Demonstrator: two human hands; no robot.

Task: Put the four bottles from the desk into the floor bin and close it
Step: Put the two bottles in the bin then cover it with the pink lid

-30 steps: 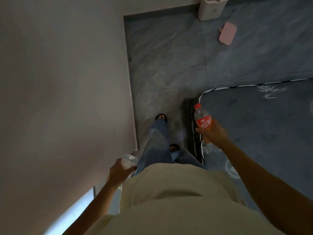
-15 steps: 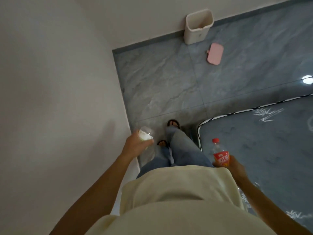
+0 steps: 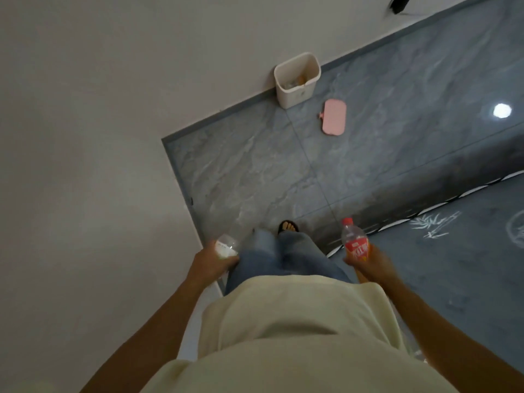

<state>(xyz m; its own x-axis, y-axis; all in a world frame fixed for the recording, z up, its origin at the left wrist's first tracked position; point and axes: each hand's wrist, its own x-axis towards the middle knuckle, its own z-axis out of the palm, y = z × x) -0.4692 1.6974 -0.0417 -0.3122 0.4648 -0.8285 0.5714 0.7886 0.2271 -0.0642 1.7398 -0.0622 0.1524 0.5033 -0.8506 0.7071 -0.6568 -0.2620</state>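
Note:
My left hand (image 3: pixel 211 263) grips a clear bottle with a white label (image 3: pixel 226 246) beside my left leg. My right hand (image 3: pixel 368 260) holds a clear bottle with a red cap and red label (image 3: pixel 354 242), upright. The white floor bin (image 3: pixel 296 80) stands open against the wall ahead, with some items inside it. Its pink lid (image 3: pixel 334 117) lies flat on the floor just right of the bin. Both hands are well short of the bin.
A white wall (image 3: pixel 99 137) runs along my left and meets the far wall at a corner. Grey marble floor tiles (image 3: pixel 255 171) stretch ahead to the bin. A dark blue rug with a black-and-white border (image 3: pixel 453 265) lies on my right.
The view has lifted and I have stepped forward, so the bin and lid appear closer. My right hand with the red bottle rose slightly; the left hand dropped lower beside my leg.

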